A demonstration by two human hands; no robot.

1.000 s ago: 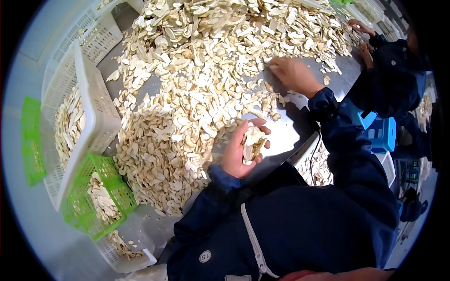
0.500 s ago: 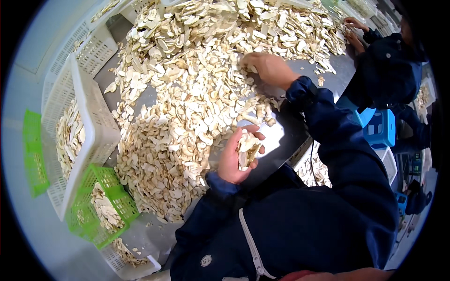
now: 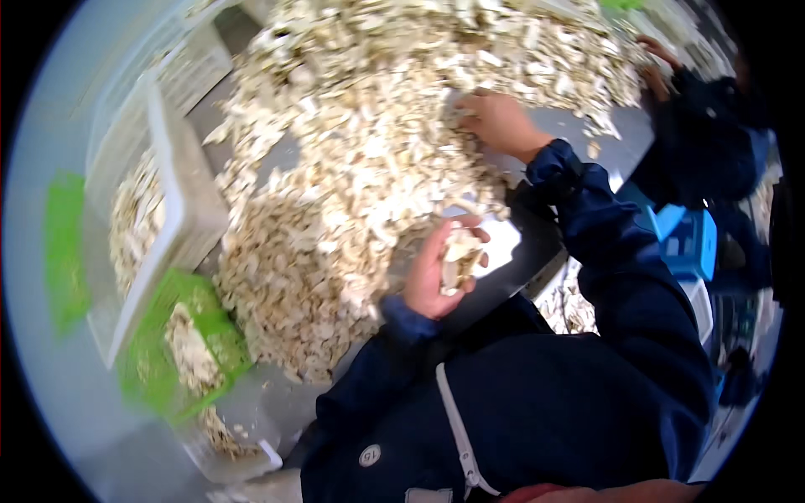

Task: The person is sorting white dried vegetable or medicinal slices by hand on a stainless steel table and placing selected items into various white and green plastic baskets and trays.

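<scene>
Fingers bent, the right hand (image 3: 505, 124) has slid leftward into the heap of pale slices (image 3: 369, 151), upper centre, so it now touches them; blur hides any grip. Mid-frame, the left hand (image 3: 428, 275) still cradles a small bunch (image 3: 459, 258) in curled fingers. The heap spreads across the tabletop (image 3: 572, 124).

Pale slices (image 3: 281, 272) lie heaped, some cupped in left fingers (image 3: 471, 221).
</scene>
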